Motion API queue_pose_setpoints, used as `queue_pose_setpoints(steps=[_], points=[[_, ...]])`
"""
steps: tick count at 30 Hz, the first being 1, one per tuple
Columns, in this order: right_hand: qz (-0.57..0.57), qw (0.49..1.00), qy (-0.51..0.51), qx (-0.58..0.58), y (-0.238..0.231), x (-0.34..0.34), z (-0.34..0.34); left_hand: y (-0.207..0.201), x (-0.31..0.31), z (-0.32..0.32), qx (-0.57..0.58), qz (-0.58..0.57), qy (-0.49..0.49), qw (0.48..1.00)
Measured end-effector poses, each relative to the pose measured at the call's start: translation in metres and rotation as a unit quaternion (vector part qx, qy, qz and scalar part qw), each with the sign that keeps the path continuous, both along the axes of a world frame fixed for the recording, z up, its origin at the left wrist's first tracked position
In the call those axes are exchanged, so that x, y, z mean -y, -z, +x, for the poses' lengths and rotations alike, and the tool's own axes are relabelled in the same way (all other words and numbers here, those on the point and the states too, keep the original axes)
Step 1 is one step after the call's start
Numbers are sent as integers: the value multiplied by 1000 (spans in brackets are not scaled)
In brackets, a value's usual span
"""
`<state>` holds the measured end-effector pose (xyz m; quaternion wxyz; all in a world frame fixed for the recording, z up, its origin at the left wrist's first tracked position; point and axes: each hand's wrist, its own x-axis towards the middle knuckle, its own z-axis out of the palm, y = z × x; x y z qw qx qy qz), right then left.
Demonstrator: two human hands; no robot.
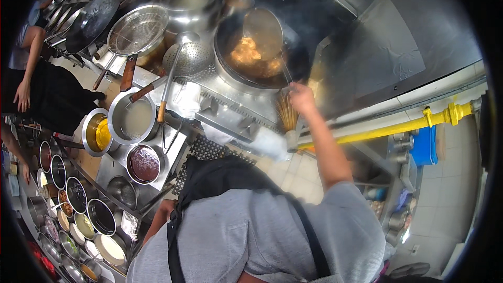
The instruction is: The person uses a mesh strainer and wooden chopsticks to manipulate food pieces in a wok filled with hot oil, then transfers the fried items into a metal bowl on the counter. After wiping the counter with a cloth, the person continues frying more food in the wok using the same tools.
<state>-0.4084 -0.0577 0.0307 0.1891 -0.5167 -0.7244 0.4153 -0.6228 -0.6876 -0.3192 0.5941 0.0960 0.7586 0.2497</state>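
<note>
My right hand (pixel 302 98) is closed around the thin handle of a round-headed, long-handled utensil (pixel 264 32), which I cannot tell to be a ladle or a strainer. Its head is over the far right side of a dark wok (pixel 220 55) on the range. Orange-brown pieces of food (pixel 245 52) lie in the wok beneath and beside it, hazy with steam. Just below my right hand, a bamboo wok brush (pixel 286 111) stands bristles up. My left forearm (pixel 161 216) hangs low at my side, touching the dark apron; the fingers are hidden.
A perforated skimmer (pixel 196 60) and a mesh strainer (pixel 137 30) lie left of the wok. Pots of pale liquid (pixel 137 119), yellow oil (pixel 102 132) and dark red sauce (pixel 143 164) stand nearer. A yellow pipe (pixel 382 131) runs along the right. Another person's hand (pixel 22 96) shows far left.
</note>
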Motion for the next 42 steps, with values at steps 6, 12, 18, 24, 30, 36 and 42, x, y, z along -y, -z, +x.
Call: queue_pose_setpoints(steps=[6,12,18,24,30,36,42], points=[[-15,1000,-1,-12,10,-6,15,13,2,-4,-36,83,67,994],[-94,994,46,-41,-16,9,15,27,5,-9,-61,219,95,969],[-90,994,47,-35,-9,1,28,41,6,-31,-201,236,443,841],[-37,998,44,-10,-26,10,31,40,-5,-33,-212,298,334,869],[39,998,40,-2,-35,4,42,37,-4,-26,90,292,-42,951],[25,994,107,10,-49,-11,53,14,7,-37,-95,118,206,967],[200,970,83,107,-22,-42,77,23,18,-36,-30,113,142,983]])
